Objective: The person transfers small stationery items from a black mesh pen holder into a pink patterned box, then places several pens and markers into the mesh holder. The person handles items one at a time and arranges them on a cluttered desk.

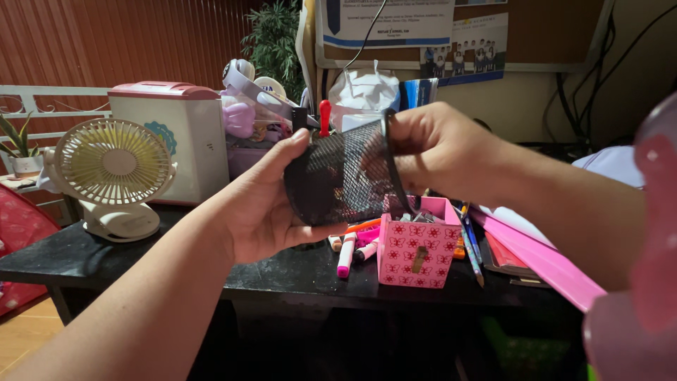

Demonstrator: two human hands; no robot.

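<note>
A black mesh pen cup is held on its side above the dark desk, its open rim toward the right. My left hand cradles its closed base from below and the left. My right hand grips the rim, with fingers inside the opening. Below the cup lie several markers and pens scattered on the desk, next to a small pink box with a butterfly pattern.
A small white desk fan stands at the left, a white and pink box-shaped appliance behind it. Pencils and pink folders lie at the right. Clutter, a plant and a pinboard fill the back of the black desk.
</note>
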